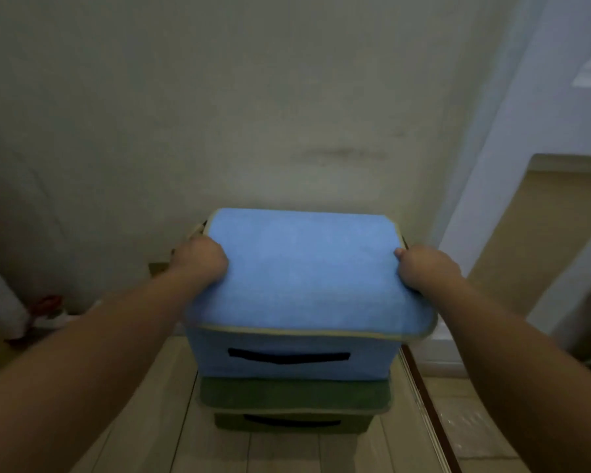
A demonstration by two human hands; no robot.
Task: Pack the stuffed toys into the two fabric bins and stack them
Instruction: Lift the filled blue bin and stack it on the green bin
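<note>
A: Two bins, one on the other. The blue bin (297,355) sits on the green bin (294,409), on the wooden floor (157,421) close to the pale wall (219,97). Is it finished?

B: Nearly, I would judge. The left hand (198,259) grips the blue bin's left edge and the right hand (423,268) its right edge, fingers curled down over the sides of the blue lid (301,268). Whether they hold side handles or only the rim, I cannot tell; the fingertips are out of sight.

A: How should the setting-down go?

B: Keep both sides level and line the blue bin's near face up with the green one's. From here the blue bin seems to overhang on both sides, though the wide lens may exaggerate that. The walls are fabric, so I would expect them to give; let the weight settle evenly before letting go, and release both hands together so nothing tips.

A: And the stuffed toys?

B: None show. Both lids are closed, so what lies inside cannot be checked.

A: What else is unclear?

B: Whether the blue bin fully rests on the green lid or hangs just above it. The far sides of both bins are hidden. Something red (46,303) lies at the far left by the wall, too blurred to name. A white door frame (485,165) stands on the right.
</note>
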